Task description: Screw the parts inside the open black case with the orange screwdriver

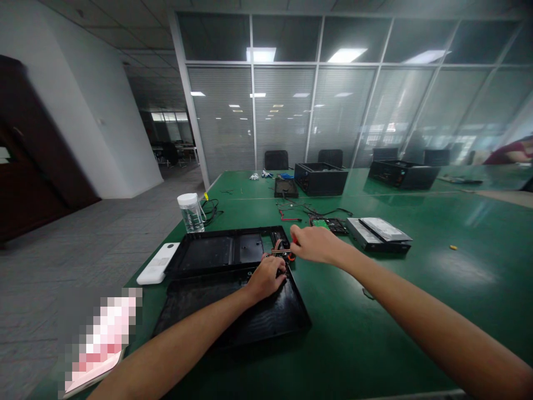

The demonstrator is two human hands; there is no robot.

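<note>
A black plastic casing lies open, its back half (208, 253) and front half (233, 311) side by side. My right hand (316, 243) is closed around the red handle of a screwdriver (293, 255), whose thin shaft points left across the casing's right end. Coloured wires (276, 245) bunch there beside the shaft. Just below them, my left hand (266, 278) rests on the casing with curled fingers pressed together; whatever they pinch is hidden.
A water bottle (191, 213), a white power bank (158, 264) and a pixelated phone (97, 344) stand or lie leftward. To the right are a grey metal drive (377, 236) and a green circuit board (320, 223). Black computer cases (320, 179) sit farther back; a person (514, 151) is at far right.
</note>
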